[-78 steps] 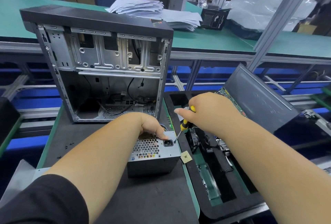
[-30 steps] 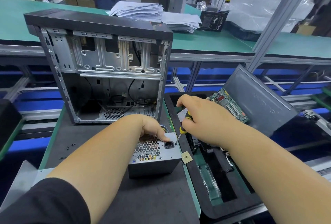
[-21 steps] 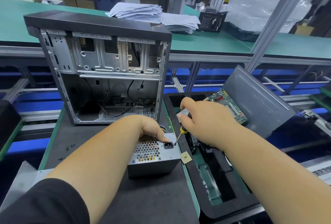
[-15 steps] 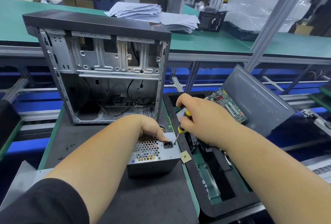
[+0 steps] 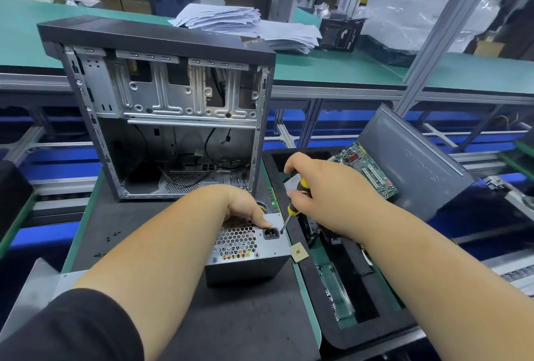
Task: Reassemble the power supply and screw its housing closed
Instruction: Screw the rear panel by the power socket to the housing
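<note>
While the power supply [image 5: 248, 248] sits on the dark mat [image 5: 231, 326] in front of the open computer case [image 5: 170, 112], the left hand [image 5: 245, 206] rests on its top, thumb laid on the metal. The right hand [image 5: 326, 187] grips a yellow-and-black screwdriver [image 5: 296, 199], tip at a screw [image 5: 281, 232] beside the power socket [image 5: 271, 234]. A circuit board [image 5: 367, 168] lies in the tray [image 5: 372, 334] to the right.

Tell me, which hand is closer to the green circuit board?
The right hand, gripping the screwdriver just left of the circuit board. The left hand rests on the power supply, farther left.
</note>
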A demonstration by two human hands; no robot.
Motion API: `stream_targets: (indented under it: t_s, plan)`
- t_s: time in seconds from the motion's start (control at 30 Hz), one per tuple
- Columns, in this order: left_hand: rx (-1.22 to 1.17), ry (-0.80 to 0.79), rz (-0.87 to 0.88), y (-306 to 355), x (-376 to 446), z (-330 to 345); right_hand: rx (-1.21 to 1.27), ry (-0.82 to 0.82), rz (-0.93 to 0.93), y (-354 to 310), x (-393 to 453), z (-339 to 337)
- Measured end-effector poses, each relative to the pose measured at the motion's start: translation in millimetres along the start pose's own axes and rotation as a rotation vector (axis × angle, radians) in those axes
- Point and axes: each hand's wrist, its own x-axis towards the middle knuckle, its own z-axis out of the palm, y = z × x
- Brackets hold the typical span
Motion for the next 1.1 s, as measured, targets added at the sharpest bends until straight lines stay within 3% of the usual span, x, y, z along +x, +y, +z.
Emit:
stream_targets:
  t_s: [0.17, 0.47, 0.7, 0.9, 1.1]
  plan:
    - [0.004, 0.004, 0.001, -0.6, 0.6, -0.8, -0.160, 0.003, 0.016, -1.5, -1.0, 4.0]
    - [0.000, 0.002, 0.003, -0.2, 0.0, 0.9, 0.069, -0.025, 0.052, -0.5, -2.7, -1.6]
    - [-0.012, -0.011, -0.001, 0.7, -2.4, 0.3, -0.147, -0.008, 0.053, -1.2, -2.0, 3.4]
    - [-0.028, -0.010, -0.006, -0.1, -0.5, 0.5, 0.064, -0.032, 0.023, -0.8, -0.9, 1.3]
    - [-0.024, -0.014, 0.006, -0.7, -0.6, -0.4, -0.115, 0.016, 0.042, 1.9, -1.6, 5.1]
